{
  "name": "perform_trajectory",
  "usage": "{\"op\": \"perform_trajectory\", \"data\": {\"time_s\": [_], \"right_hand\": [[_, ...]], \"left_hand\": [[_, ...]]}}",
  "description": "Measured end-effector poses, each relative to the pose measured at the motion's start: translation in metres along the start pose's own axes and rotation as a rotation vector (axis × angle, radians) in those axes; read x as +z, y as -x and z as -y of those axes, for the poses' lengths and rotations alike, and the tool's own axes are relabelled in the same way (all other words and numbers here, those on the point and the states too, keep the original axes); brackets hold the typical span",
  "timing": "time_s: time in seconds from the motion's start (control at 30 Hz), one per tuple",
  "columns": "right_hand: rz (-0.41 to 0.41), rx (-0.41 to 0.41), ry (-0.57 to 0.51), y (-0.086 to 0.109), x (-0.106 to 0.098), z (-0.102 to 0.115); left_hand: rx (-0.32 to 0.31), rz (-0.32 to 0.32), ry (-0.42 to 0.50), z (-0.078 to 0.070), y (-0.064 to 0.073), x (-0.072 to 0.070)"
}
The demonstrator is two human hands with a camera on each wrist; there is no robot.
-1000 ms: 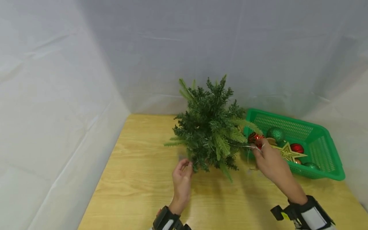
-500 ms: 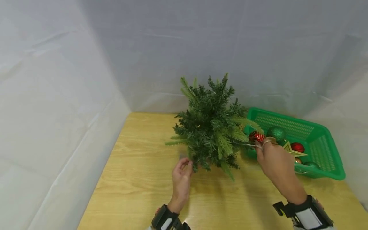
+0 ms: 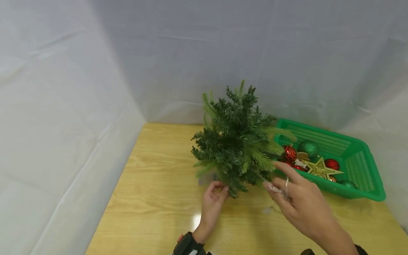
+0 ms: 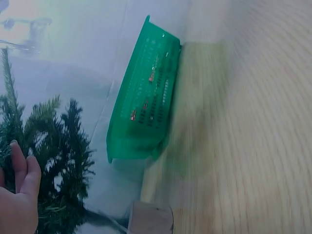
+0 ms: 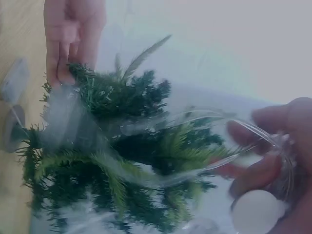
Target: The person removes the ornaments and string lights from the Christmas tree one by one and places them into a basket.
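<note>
A small artificial Christmas tree (image 3: 236,138) stands tilted in the middle of the table. My left hand (image 3: 214,200) pinches a low branch tip at its front left; the left wrist view shows these fingers (image 4: 30,173) against the green needles. My right hand (image 3: 302,202), at the tree's front right, holds a bundle of thin clear string wire (image 5: 285,161). Loops of the wire stretch from this hand across the branches in the right wrist view. A white round piece (image 5: 256,212) hangs by the right fingers. The tree's round base (image 4: 151,218) shows in the left wrist view.
A green plastic basket (image 3: 363,166) stands right of the tree, touching its branch tips in view. Inside are a gold star (image 3: 320,169), a green glitter ball (image 3: 308,148) and several red baubles (image 3: 332,164). A small pale piece (image 3: 267,210) lies on the wooden table (image 3: 149,198).
My right hand has come away from the basket's left end toward the front, drawing the wire along. My left hand has shifted slightly right, and the tree's lower branches have moved with it.
</note>
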State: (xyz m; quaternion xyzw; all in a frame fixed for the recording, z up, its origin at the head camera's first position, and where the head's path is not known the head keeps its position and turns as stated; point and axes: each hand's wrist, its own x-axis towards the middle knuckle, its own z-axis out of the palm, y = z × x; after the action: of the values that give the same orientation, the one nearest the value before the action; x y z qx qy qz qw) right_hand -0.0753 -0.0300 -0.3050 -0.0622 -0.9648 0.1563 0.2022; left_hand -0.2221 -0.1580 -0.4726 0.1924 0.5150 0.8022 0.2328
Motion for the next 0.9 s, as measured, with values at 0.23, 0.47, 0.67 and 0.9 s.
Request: {"op": "perform_trajectory", "data": {"time_s": [0.23, 0.47, 0.67, 0.9], "right_hand": [[-0.03, -0.218, -0.328, 0.006, 0.024, -0.01], [0.078, -0.018, -0.655, 0.007, 0.047, -0.014], [-0.105, -0.008, -0.444, 0.003, 0.043, 0.014], [-0.162, 0.053, 0.274, -0.02, 0.038, 0.03]], "left_hand": [[-0.023, 0.022, 0.007, -0.001, 0.006, 0.012], [-0.02, 0.023, -0.005, -0.003, 0.005, 0.017], [-0.024, 0.052, 0.034, 0.0, 0.007, 0.022], [-0.062, 0.067, 0.036, 0.004, 0.006, 0.029]]}}
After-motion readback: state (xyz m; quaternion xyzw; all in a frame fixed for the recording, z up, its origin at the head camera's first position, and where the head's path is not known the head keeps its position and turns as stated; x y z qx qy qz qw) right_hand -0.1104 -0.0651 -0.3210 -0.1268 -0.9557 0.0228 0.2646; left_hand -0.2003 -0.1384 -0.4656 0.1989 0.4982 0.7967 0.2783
